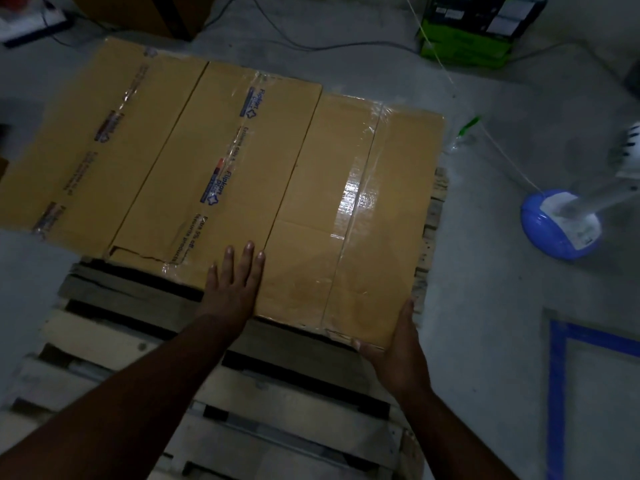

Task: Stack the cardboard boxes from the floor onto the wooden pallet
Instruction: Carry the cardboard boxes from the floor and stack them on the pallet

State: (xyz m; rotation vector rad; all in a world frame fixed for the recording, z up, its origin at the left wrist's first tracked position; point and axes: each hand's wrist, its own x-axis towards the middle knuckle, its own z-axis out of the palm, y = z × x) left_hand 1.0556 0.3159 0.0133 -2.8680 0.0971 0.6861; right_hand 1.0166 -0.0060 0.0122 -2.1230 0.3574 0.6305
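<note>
Pallet: wooden pallet (114, 336) on the grey floor (485, 271), near slats bare, far part covered by boxes.
Boxes: three cardboard boxes side by side on the pallet, long sides touching.
Left box (79, 140): printed tape along its top, overhangs the pallet's left side.
Middle box (214, 161): blue-printed tape down the seam, torn edge at its near end.
Right box (349, 216): glossy clear tape down the seam, its near end sits closest to the person of the three, right edge near the pallet's right side.
Left hand (233, 285): flat, fingers straight, pressed on top where middle and right boxes meet; grip wide, holding nothing.
Right hand (398, 355): at the right box's near right corner, thumb up along the side edge, fingers under or behind the corner, hidden; grip on that corner.
Surroundings: fan with blue base (557, 226) on the floor to the right, blue tape square (557, 393) near it, green carton (467, 46) and cables at the far side.
</note>
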